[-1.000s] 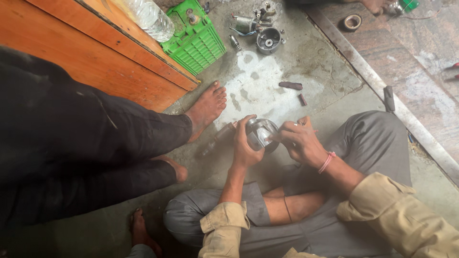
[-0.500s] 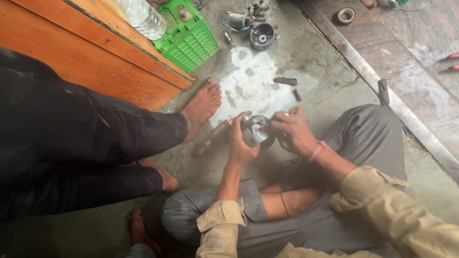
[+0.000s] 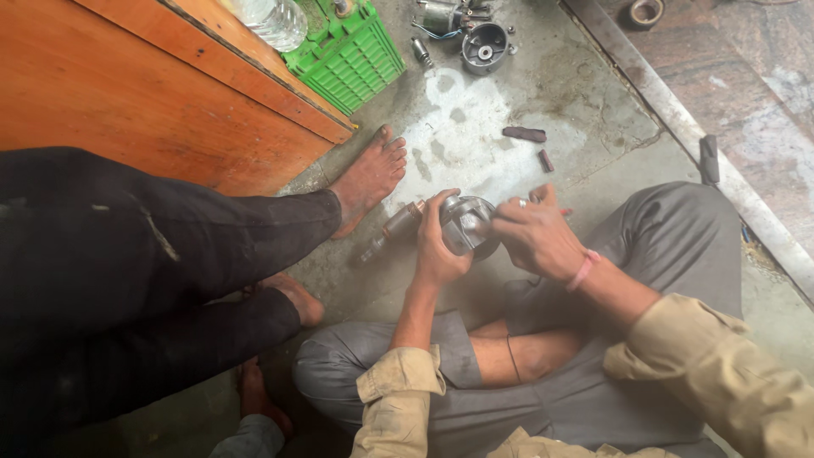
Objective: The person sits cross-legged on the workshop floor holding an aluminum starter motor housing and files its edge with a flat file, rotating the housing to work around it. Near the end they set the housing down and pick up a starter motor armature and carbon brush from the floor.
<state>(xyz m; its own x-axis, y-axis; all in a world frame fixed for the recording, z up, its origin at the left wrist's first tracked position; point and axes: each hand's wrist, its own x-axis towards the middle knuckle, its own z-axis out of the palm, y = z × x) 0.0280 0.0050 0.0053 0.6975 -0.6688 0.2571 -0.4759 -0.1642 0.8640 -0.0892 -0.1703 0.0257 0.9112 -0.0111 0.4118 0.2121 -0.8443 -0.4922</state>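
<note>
1. Left hand (image 3: 441,246) clamped around round metal housing (image 3: 468,222), held above near floor, centre.
2. Right hand (image 3: 534,237) pinching housing rim, apparently fitting a part.
3. Next: steady support, careful alignment.

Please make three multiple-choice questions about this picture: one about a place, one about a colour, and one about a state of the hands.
1. Where does the green plastic crate stand?
A. on the concrete floor beside the orange wooden panel
B. on the person's lap
C. on the grey step at the right

2. What colour is the band on the right wrist?
A. blue
B. pink
C. black

3. How is the round metal part held?
A. it lies alone on the floor
B. by the right hand only
C. between both hands

Answers: 1 A, the crate sits on the floor against the panel. 2 B, the band shows pink. 3 C, the left hand cups it and the right hand touches it from the other side.
</note>
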